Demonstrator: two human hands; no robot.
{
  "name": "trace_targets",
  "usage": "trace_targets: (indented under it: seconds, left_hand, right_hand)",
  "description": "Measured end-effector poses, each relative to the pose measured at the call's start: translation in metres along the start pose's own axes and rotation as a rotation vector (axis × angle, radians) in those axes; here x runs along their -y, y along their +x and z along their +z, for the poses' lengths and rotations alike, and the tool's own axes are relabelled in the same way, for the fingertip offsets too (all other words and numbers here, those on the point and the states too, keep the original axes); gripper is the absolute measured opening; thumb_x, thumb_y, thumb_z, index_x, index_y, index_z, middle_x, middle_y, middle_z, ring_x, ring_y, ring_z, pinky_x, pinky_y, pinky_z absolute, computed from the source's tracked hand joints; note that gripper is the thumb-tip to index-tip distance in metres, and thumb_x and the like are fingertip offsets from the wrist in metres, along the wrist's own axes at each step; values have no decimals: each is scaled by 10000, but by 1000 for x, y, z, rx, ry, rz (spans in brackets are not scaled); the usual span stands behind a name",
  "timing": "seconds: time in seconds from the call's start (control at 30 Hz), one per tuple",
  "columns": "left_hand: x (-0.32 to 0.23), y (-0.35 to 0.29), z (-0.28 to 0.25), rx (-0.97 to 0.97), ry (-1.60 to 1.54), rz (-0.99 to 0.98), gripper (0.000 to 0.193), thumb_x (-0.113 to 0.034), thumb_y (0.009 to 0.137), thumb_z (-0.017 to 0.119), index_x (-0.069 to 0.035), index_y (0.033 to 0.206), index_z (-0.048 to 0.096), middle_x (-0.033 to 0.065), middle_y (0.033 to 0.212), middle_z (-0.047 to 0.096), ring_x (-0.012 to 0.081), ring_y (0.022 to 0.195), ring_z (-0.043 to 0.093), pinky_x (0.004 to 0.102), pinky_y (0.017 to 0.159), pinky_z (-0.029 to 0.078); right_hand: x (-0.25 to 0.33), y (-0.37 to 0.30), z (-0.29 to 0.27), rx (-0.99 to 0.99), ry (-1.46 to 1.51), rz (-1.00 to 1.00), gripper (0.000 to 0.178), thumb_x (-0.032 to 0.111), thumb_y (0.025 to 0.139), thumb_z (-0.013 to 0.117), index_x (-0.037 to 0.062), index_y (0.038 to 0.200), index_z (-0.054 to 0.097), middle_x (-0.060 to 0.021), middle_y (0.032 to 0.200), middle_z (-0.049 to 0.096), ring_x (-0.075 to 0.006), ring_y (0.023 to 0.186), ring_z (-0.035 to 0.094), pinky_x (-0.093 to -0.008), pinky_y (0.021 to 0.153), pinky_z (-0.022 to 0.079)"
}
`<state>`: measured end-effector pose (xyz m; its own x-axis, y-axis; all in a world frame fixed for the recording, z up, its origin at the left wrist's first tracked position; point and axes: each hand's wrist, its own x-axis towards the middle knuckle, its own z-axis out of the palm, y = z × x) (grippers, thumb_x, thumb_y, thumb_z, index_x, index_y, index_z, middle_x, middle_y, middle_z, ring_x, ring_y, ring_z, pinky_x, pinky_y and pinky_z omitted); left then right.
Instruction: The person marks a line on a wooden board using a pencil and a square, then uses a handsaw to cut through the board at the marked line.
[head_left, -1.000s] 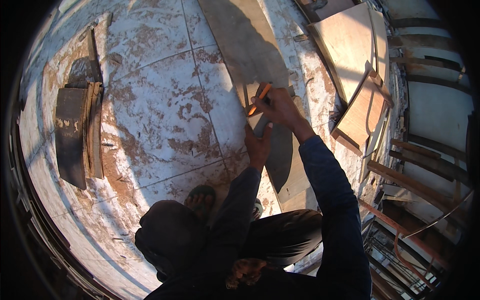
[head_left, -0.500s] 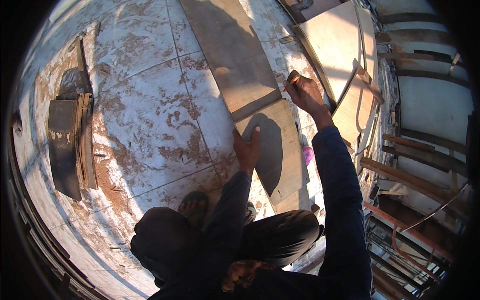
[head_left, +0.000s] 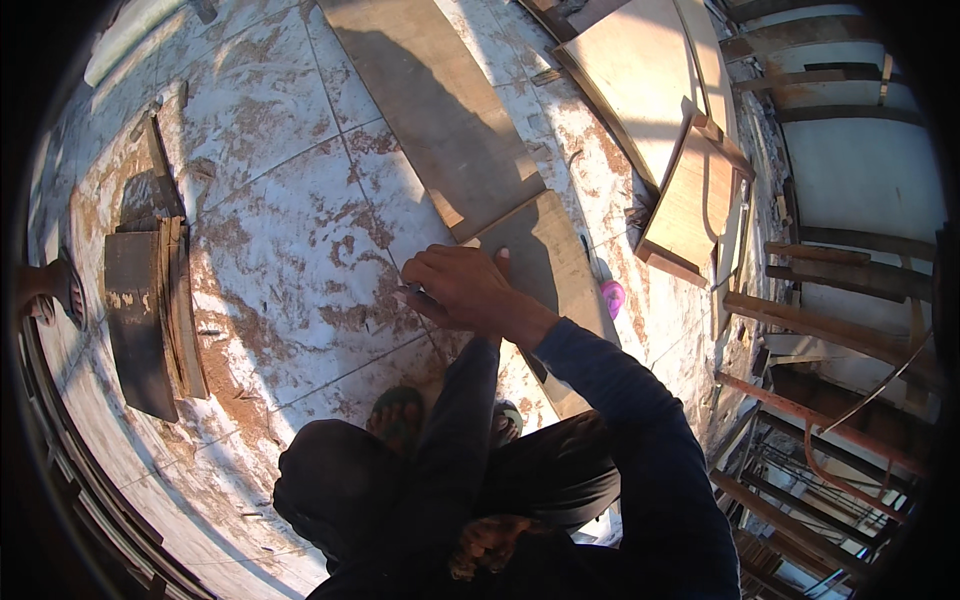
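A short wooden board [head_left: 560, 245] lies against the end of a longer wooden board [head_left: 440, 120] on the floor. My left hand [head_left: 502, 264] is at the short board's left edge, its thumb on the top face; the other fingers are hidden under my right hand. Crossing over it, my right hand [head_left: 470, 288] is closed, its fingertips by the board's left edge. A small dark thing shows at those fingertips, too small to name. Beside the short board's right edge lies a round pink thing [head_left: 612, 298].
Stacked dark planks [head_left: 140, 320] lie at left, near another person's foot [head_left: 70, 290]. Wooden panels [head_left: 640, 80] and a framed wooden piece [head_left: 690, 200] lie at right, by timber racks [head_left: 830, 330]. Sawdust marks the white tiled floor [head_left: 290, 200].
My right hand has swung left and down from beyond the short board's right side to over my left hand. The left hand stays at the board's edge. Another person's foot has come into view at left.
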<state>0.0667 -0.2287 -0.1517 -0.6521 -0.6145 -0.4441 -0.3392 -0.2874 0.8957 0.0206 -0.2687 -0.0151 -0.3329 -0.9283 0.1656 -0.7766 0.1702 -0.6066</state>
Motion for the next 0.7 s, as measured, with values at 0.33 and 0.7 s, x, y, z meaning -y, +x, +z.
trace_targets:
  seconds: [0.33, 0.7]
  left_hand:
    - [-28, -10, -2, -276, 147, 241, 738, -336, 817, 732, 46, 1319, 349, 285, 1248, 464, 429, 1161, 494, 466, 981, 414]
    - [-37, 21, -33, -213, 501, 575, 451, -249, 866, 658, 68, 1166, 545, 181, 964, 531, 354, 904, 560, 441, 802, 460]
  right_hand:
    - [-50, -287, -82, -377, -341, 1303, 403, 417, 891, 644, 17, 838, 650, -170, 718, 648, -302, 661, 640, -387, 620, 485]
    - [-10, -335, 23, -472, -103, 1591, 376, 376, 878, 651, 8, 803, 664, -165, 742, 691, -257, 665, 667, -412, 647, 495]
